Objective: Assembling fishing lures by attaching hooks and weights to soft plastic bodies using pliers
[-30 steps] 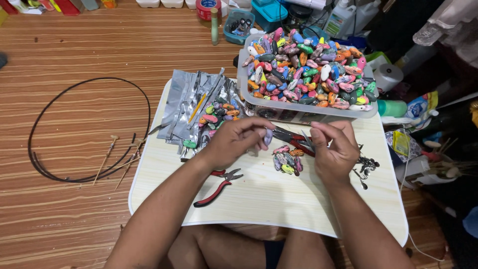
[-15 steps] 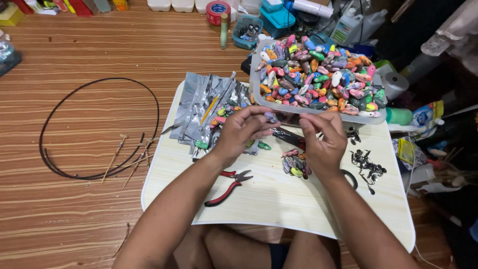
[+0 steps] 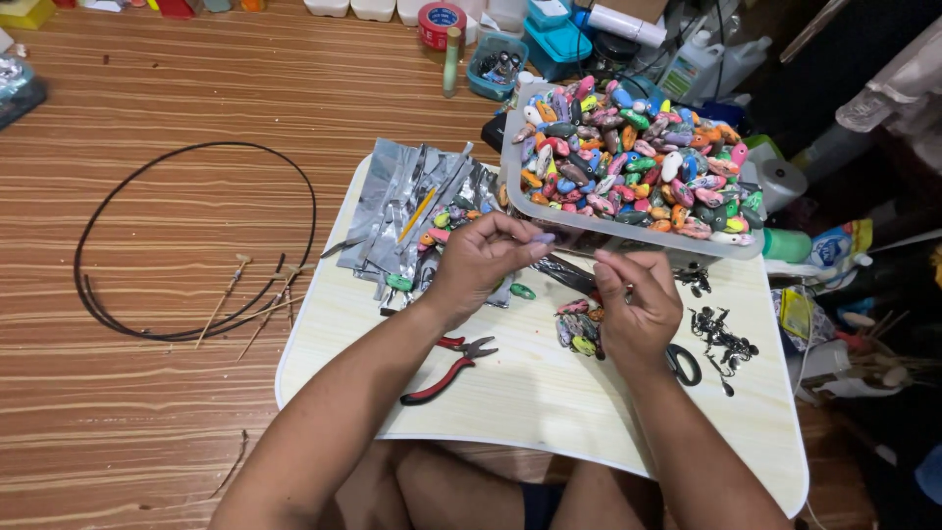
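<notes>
Your left hand (image 3: 481, 263) pinches a small pale lure (image 3: 543, 238) between thumb and fingertips, lifted off the board (image 3: 549, 393) so you can work on its end. Your right hand (image 3: 638, 304) is closed on something small and dark; what it is I cannot tell. A few lures (image 3: 579, 329) lie just under your right hand, the full tray (image 3: 628, 228) beyond, pliers (image 3: 446, 368) near your left forearm, within reach.

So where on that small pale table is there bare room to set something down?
The near part of the table is bare, between the red-handled pliers and the right forearm. It is crowded farther back: foil packets, the tray of coloured lures, loose lures under the right hand, black hooks. The left hand pinches a small piece.
</notes>
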